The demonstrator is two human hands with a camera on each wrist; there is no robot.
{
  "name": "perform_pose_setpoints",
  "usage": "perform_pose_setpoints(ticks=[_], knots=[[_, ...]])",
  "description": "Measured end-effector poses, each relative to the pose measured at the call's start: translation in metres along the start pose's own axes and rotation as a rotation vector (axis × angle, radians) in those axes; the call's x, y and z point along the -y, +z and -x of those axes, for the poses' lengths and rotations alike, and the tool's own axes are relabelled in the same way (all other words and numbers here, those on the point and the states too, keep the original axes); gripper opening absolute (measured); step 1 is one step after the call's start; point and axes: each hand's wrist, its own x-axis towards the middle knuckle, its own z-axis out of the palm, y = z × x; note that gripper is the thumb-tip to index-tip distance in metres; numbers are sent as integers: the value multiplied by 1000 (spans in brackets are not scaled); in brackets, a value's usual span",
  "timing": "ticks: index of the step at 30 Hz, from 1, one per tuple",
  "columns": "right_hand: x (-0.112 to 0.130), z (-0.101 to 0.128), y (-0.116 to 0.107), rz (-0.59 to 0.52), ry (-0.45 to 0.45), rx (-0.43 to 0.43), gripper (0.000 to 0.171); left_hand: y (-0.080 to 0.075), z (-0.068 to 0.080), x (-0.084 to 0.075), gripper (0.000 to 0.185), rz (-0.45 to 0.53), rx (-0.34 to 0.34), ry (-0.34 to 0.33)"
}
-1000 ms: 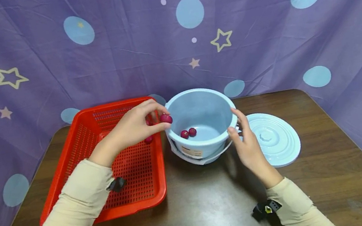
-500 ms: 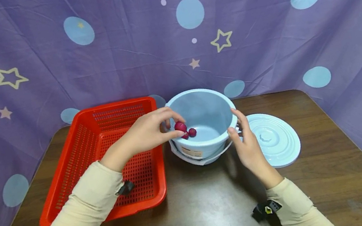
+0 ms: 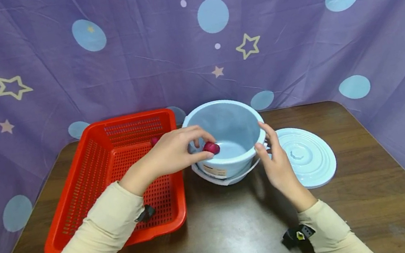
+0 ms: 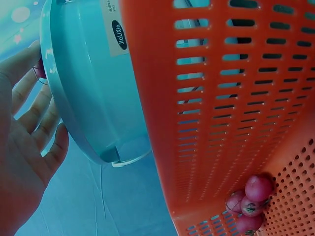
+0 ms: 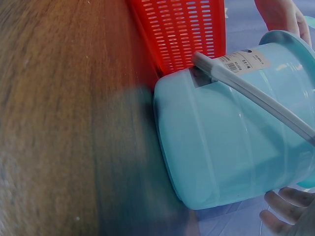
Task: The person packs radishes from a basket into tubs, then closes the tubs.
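looks partway from here: left hand pinching a radish inside the bucket, right hand loosely against its right rim, at least four more radishes waiting in the left basket, lid off at right

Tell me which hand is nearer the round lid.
Right. The right hand is beside the lid, touching the bucket; the left hand is farther, over the bucket's opposite side.

Cream sleeves, black wrist straps
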Motion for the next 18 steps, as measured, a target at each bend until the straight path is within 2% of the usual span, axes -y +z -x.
perform_pose_setpoints(ticks=[11, 18], knots=[[0, 0, 0, -6, 3, -3, 53, 0, 1, -1, 29, -2, -7, 1], [1, 0, -1, -7, 5, -2, 54, -6, 5, 8, 25, 97, -45, -42]])
